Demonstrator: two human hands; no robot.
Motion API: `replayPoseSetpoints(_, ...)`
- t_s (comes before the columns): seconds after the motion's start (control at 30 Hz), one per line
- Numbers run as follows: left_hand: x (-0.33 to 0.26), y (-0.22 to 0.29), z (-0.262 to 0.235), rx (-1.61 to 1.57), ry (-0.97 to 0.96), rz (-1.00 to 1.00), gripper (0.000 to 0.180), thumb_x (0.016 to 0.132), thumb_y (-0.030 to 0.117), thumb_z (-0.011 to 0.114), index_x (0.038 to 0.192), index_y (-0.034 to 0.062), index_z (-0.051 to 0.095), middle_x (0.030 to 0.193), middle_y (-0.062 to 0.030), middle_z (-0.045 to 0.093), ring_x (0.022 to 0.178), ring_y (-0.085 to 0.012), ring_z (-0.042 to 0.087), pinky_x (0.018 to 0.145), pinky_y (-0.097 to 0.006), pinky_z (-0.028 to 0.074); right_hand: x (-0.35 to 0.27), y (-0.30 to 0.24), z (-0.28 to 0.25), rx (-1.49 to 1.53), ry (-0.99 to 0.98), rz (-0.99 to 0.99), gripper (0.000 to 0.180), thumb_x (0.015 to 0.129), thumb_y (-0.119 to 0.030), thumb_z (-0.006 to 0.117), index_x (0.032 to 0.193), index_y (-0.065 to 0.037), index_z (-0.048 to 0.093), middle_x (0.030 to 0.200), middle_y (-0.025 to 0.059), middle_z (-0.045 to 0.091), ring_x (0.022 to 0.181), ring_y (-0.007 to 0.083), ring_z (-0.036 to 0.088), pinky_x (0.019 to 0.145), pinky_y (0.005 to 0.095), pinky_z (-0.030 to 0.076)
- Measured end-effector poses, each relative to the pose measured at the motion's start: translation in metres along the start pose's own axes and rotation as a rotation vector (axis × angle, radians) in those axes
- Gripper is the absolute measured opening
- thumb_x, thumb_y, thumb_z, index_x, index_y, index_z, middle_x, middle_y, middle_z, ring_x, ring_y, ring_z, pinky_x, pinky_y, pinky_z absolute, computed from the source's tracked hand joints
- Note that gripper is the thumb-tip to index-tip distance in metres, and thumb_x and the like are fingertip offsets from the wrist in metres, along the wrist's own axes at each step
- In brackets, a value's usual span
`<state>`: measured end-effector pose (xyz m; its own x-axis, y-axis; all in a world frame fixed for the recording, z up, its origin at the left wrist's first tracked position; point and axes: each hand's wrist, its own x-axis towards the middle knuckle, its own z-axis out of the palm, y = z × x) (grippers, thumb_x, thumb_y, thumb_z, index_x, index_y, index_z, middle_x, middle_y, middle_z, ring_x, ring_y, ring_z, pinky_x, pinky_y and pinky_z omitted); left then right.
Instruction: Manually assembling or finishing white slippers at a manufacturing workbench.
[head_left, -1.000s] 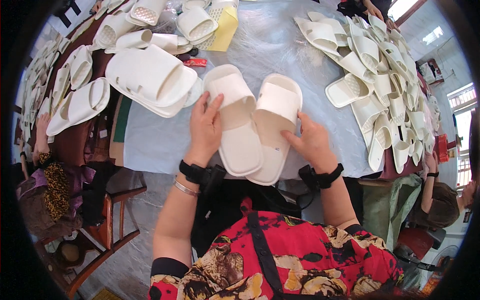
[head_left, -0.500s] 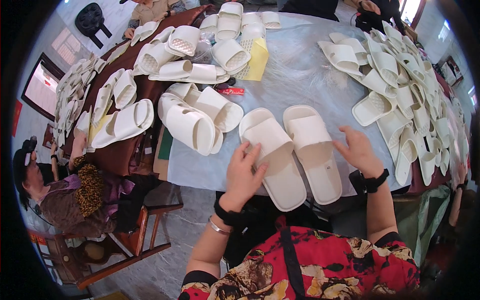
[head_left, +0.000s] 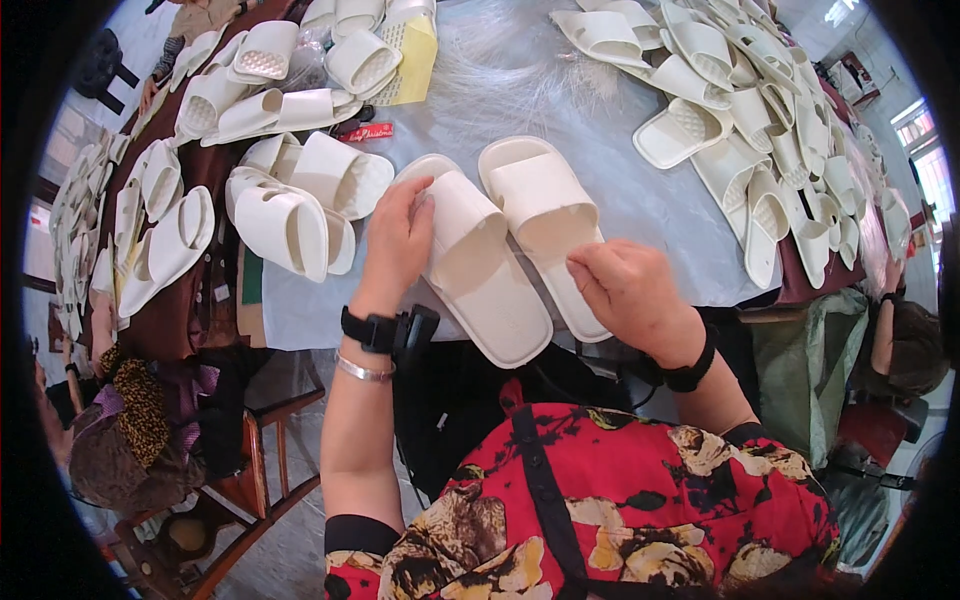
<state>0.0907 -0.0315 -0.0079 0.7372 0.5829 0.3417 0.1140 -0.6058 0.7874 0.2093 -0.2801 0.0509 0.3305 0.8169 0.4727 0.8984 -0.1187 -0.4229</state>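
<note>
Two cream slide slippers lie side by side, soles down, toes pointing away, at the table's near edge. My left hand [head_left: 398, 235] rests along the outer side of the left slipper [head_left: 492, 290], its fingers curled together against the edge by the wide strap. Over the sole of the right slipper [head_left: 545, 205], just behind its strap, my right hand [head_left: 640, 295] is closed with thumb and forefinger pinched. Whatever may be between those fingertips is hidden. Both wrists carry black bands; the left one also has a silver bangle [head_left: 365, 370].
Paired slippers [head_left: 300, 215] lie to the left, with more beyond them. A large heap of slippers [head_left: 760, 130] covers the right side. Near the back are a yellow printed sheet [head_left: 412, 65], a red tag [head_left: 368, 131] and loose clear strands [head_left: 520, 60]. Other people sit around the table.
My left hand has moved from the left slipper's strap to its outer side. The right hand has come in over the right slipper and closed. The view has shifted.
</note>
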Motion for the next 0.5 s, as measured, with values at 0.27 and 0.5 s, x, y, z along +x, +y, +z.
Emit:
replayPoseSetpoints(0.27,0.009,-0.02,0.003,0.137,-0.152,-0.18,0.044,0.091,0.03,0.058,0.116,-0.0052,0.06,0.103,-0.0189,0.067,0.093,-0.0249,0.064,0.084,-0.032,0.049,-0.008,-0.006,0.011,-0.147,-0.136,0.092,0.013,0.083,-0.015,0.063,0.076,-0.006,0.058,0.061,0.0133,0.06,0.056,0.0307,0.062,0.049,0.0412,0.048)
replayPoseSetpoints(0.5,0.03,-0.016,-0.012,0.035,-0.409,-0.319,0.043,0.091,0.033,0.059,0.11,-0.0052,0.062,0.098,-0.0118,0.067,0.087,-0.0171,0.061,0.079,-0.03,0.048,0.008,-0.004,0.042,-0.224,-0.305,-0.078,0.006,0.078,-0.011,0.059,0.075,-0.006,0.058,0.061,0.0134,0.062,0.057,0.0299,0.064,0.048,0.0401,0.048)
